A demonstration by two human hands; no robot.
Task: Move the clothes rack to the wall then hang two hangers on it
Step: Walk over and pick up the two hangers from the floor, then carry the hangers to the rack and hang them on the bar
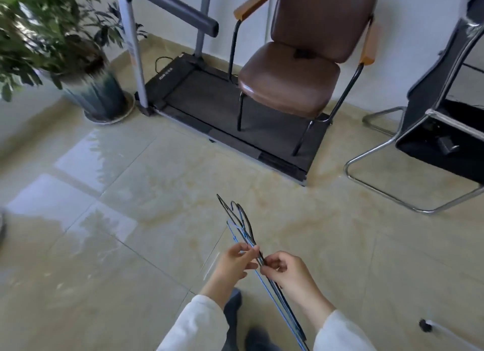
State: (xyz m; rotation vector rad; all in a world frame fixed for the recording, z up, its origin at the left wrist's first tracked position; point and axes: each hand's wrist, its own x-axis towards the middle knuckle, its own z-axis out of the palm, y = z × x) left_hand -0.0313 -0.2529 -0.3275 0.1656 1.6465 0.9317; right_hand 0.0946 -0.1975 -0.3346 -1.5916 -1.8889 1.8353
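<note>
I hold a bunch of thin wire hangers (242,223), black and blue, edge-on in front of me with their hooks pointing away. My left hand (234,263) pinches the blue hanger near its neck. My right hand (286,270) grips the black hangers just behind that spot. The hangers' long bars run back between my white sleeves towards the bottom edge. A white bar with a black caster (425,325) at the bottom right may be the clothes rack's foot; the rest of the rack is out of view.
A brown padded chair (296,75) stands on a black treadmill (209,99) against the white wall ahead. A potted plant (97,88) sits at the left. A black chair on a chrome frame (442,130) is at the right. Glossy beige tiles (131,219) cover the floor.
</note>
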